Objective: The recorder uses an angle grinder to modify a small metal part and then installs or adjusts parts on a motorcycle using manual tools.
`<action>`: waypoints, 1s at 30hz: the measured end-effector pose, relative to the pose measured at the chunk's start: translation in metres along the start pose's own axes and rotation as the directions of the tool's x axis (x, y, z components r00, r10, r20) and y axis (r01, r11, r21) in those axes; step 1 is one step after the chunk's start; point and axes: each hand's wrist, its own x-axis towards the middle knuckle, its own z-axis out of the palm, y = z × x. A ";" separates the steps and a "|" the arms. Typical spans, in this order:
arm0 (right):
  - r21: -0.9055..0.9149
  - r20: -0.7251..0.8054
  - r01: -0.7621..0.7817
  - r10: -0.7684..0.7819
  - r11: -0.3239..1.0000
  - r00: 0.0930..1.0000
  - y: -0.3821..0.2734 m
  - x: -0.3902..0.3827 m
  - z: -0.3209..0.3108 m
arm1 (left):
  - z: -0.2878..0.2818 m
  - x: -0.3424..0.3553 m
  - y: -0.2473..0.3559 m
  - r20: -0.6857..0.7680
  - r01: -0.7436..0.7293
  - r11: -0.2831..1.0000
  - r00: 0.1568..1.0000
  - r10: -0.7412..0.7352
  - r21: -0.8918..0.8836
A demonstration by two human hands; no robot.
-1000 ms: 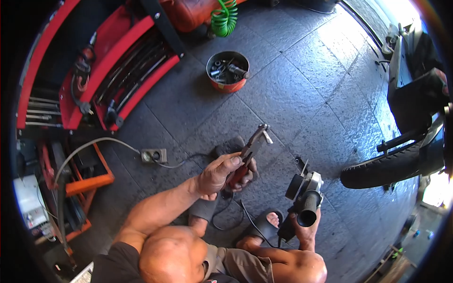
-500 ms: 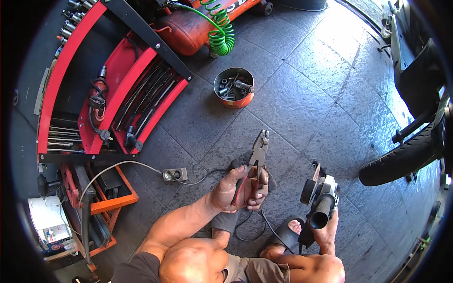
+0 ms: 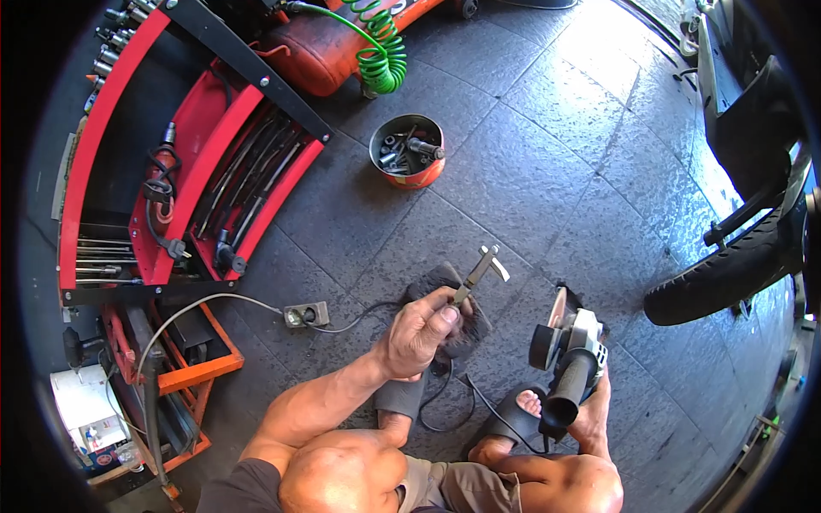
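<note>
My left hand [image 3: 421, 335] is closed round a pair of pliers [image 3: 466, 291], raised in front of my knees and seen nearly edge-on. A small bright metal piece [image 3: 499, 268] sticks out crosswise at their jaws; I cannot tell its kind. Lower on the right, my right hand [image 3: 592, 412] grips an angle grinder [image 3: 584, 333] from below and behind. Its black side handle [image 3: 571, 389] points toward me, and its disc [image 3: 559, 306] stands on edge, facing left. A gap separates the disc from the pliers. The grinder's body partly hides my right fingers.
A round tin [image 3: 406, 173] of sockets and bolts stands on the tiled floor ahead. A red tool cabinet [image 3: 214, 158] and an orange-framed rack [image 3: 205, 369] line the left. A cable runs from a socket box [image 3: 305, 315] past my feet. A motorcycle tyre [image 3: 710, 278] stands at right.
My left hand has rolled the pliers so their jaws turn edge-on and tilt right. The grinder has shifted slightly left in view. The whole view has moved a little.
</note>
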 end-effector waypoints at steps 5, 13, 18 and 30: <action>0.097 0.129 -0.015 0.002 0.995 0.992 -0.012 0.000 -0.002 | 0.018 0.000 0.024 -0.113 0.015 0.924 0.993 0.030 0.382; 0.044 0.215 -0.089 0.077 0.995 0.974 0.007 0.005 0.001 | 0.025 -0.003 0.038 -0.140 0.032 0.858 0.989 0.047 0.513; -0.014 0.195 -0.033 0.035 0.999 0.980 0.063 0.003 -0.017 | 0.026 -0.006 0.032 -0.156 0.043 0.813 0.986 0.059 0.581; 0.085 0.277 -0.112 0.085 0.990 0.957 0.011 -0.008 0.012 | 0.026 -0.006 0.028 -0.139 0.162 0.834 0.985 -0.104 0.528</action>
